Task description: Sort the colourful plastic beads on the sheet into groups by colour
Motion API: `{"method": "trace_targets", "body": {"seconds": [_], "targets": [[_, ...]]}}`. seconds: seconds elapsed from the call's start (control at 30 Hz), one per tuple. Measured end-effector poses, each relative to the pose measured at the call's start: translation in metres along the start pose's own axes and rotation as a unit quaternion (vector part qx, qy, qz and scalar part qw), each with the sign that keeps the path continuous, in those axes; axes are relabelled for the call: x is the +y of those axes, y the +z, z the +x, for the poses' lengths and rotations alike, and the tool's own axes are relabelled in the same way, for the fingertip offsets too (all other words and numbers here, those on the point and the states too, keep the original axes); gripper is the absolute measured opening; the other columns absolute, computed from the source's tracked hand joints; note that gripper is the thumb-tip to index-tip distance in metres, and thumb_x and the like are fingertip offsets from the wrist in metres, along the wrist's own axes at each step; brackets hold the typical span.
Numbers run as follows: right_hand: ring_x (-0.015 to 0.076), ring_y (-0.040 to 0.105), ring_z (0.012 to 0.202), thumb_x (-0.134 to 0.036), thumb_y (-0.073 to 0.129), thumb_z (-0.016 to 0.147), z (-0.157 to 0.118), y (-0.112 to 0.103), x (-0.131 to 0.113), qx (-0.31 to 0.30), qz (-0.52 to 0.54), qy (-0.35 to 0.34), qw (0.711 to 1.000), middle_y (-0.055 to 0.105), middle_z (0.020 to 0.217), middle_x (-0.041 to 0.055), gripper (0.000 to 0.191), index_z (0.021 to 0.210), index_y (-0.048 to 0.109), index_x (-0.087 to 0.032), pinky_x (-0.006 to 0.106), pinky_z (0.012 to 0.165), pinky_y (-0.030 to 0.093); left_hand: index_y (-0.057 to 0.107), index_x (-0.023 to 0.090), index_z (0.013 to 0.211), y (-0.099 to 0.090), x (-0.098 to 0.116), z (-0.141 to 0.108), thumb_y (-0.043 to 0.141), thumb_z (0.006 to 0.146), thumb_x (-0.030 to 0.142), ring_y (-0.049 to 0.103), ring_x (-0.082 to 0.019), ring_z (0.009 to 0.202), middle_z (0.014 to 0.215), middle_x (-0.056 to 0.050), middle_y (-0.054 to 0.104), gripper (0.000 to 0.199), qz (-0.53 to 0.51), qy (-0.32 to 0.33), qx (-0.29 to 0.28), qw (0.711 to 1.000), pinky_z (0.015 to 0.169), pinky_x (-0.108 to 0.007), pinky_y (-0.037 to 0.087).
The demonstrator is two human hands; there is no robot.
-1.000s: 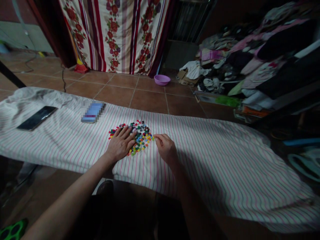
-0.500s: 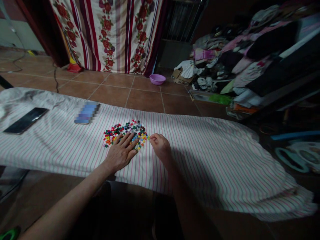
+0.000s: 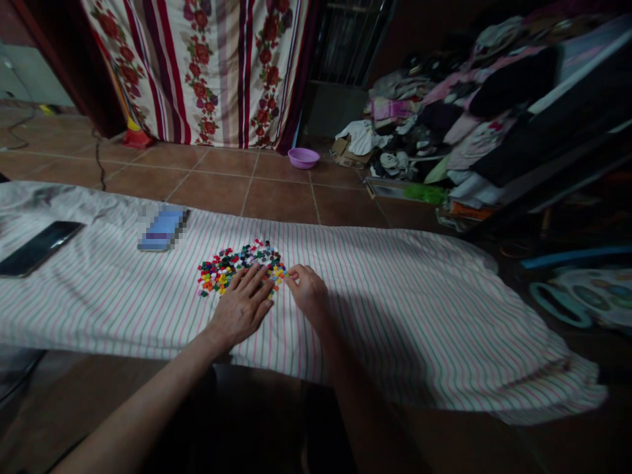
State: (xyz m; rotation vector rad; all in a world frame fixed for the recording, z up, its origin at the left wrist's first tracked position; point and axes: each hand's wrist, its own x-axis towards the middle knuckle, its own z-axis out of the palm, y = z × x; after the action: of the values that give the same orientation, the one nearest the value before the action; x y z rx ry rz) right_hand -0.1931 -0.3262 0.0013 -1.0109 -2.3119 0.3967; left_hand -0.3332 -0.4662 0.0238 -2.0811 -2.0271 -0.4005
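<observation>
1. The pile of small coloured pieces [image 3: 217, 268] served as the landmark; it lay spread in a loose, uneven patch on the striped cloth [image 3: 405, 309], with reds, yellows, oranges, greens, whites and blacks mixed together.
2. The left hand [image 3: 241, 304] lay palm down over the near side of the pile, its fingers stretched out and slightly apart, covering some of the pieces.
3. The right hand [image 3: 310, 289] was at the right edge of the pile, its fingers curled in and the tips of thumb and forefinger close together beside some yellow and orange pieces [image 3: 279, 271]. Whether those tips gripped a piece could not be told.
4. To the left of the pile and a little farther off lay a phone with a lit, blurred-out screen [image 3: 164, 229].
5. Well to the left of the pile, a dark-screened phone [image 3: 42, 247] lay on the same cloth.
6. Beyond the pile, on the tiled floor [image 3: 281, 201], a purple basin [image 3: 303, 157] stood near a flowered curtain [image 3: 217, 72].
7. Far beyond the pile, to its right, clothes were heaped [image 3: 444, 112].
</observation>
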Motion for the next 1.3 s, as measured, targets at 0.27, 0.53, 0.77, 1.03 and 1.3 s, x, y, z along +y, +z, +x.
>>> {"method": "trace_targets", "body": {"seconds": [0.27, 0.53, 0.77, 1.03, 1.3], "targets": [[0.0162, 0.061, 0.079, -0.022, 0.060, 0.087, -0.002, 0.001, -0.002, -0.006, -0.021, 0.016, 1.000, 0.064, 0.083, 0.0022, 0.002, 0.086, 0.059, -0.021, 0.026, 0.070, 0.042, 0.058, 0.019, 0.126, 0.010, 0.021, 0.001, 0.041, 0.094, 0.033, 0.032, -0.027, 0.143, 0.147, -0.009, 0.047, 0.039, -0.014, 0.050, 0.028, 0.998, 0.117, -0.049, 0.033], [0.0150, 0.060, 0.078, -0.020, 0.057, 0.087, -0.001, 0.000, -0.004, -0.017, -0.031, 0.027, 0.999, 0.065, 0.083, 0.0022, 0.003, 0.085, 0.059, -0.020, 0.025, 0.071, 0.041, 0.060, 0.014, 0.123, 0.016, 0.027, 0.001, 0.041, 0.095, 0.033, 0.039, -0.027, 0.140, 0.140, -0.010, 0.055, 0.039, -0.023, 0.056, 0.036, 0.998, 0.115, -0.047, 0.036], [0.0150, 0.059, 0.079, -0.020, 0.054, 0.088, 0.000, -0.003, -0.001, -0.044, -0.044, 0.011, 0.998, 0.065, 0.082, 0.0033, 0.008, 0.084, 0.060, -0.020, 0.024, 0.071, 0.040, 0.060, 0.014, 0.123, 0.019, 0.027, 0.002, 0.042, 0.094, 0.033, 0.045, -0.025, 0.136, 0.138, -0.012, 0.056, 0.039, -0.037, 0.059, 0.042, 0.997, 0.115, -0.047, 0.037], [0.0154, 0.060, 0.082, -0.022, 0.046, 0.096, -0.004, -0.017, -0.003, -0.088, -0.055, -0.020, 0.994, 0.064, 0.088, 0.0053, 0.018, 0.090, 0.063, -0.019, 0.024, 0.073, 0.040, 0.060, 0.011, 0.121, 0.021, 0.027, 0.001, 0.045, 0.093, 0.031, 0.049, -0.027, 0.131, 0.135, -0.014, 0.058, 0.038, -0.052, 0.053, 0.057, 0.996, 0.112, -0.048, 0.041], [0.0143, 0.061, 0.085, -0.024, 0.049, 0.095, 0.000, -0.024, -0.010, -0.141, -0.065, 0.020, 0.988, 0.065, 0.096, 0.0038, 0.016, 0.097, 0.064, -0.022, 0.023, 0.073, 0.040, 0.062, 0.014, 0.112, 0.019, 0.030, 0.001, 0.047, 0.091, 0.023, 0.049, -0.026, 0.130, 0.127, -0.011, 0.061, 0.027, -0.064, 0.065, 0.095, 0.991, 0.109, -0.046, 0.046]]}}
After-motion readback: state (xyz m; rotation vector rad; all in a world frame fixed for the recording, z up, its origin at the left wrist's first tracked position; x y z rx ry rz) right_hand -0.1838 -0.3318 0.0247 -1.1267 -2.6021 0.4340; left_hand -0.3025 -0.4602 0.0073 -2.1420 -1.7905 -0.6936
